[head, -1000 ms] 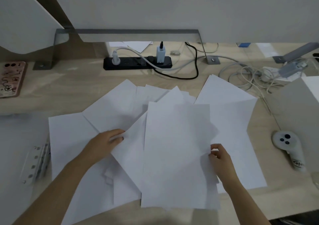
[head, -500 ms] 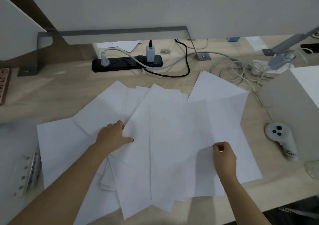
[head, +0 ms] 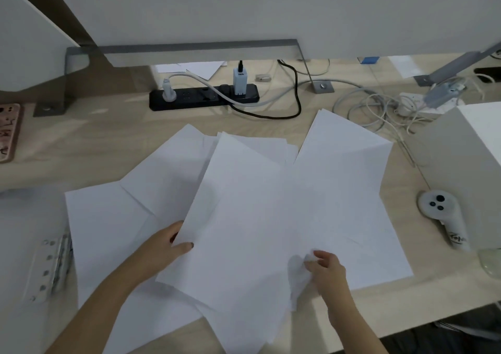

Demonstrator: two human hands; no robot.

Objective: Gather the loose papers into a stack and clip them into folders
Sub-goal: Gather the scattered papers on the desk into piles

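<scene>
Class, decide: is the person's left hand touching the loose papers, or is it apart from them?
Touching. The head view shows the left hand pinching an edge of the loose papers, with its thumb lying on top.

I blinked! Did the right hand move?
Yes. The right hand, gripping white paper sheets, slid left and nearer the person, away from the white handheld controller.

You've two hands in play, left hand [head: 162, 250] and right hand [head: 328, 269]. Between them lie at least six overlapping white paper sheets [head: 244, 218]; the exact count is hidden. Beyond your hands is one black power strip [head: 189, 101]. Right of your right hand is one white handheld controller [head: 439, 212]. Left of your left hand are one metal ring-binder mechanism [head: 51, 269] and one pink-cased phone [head: 8, 134].
</scene>
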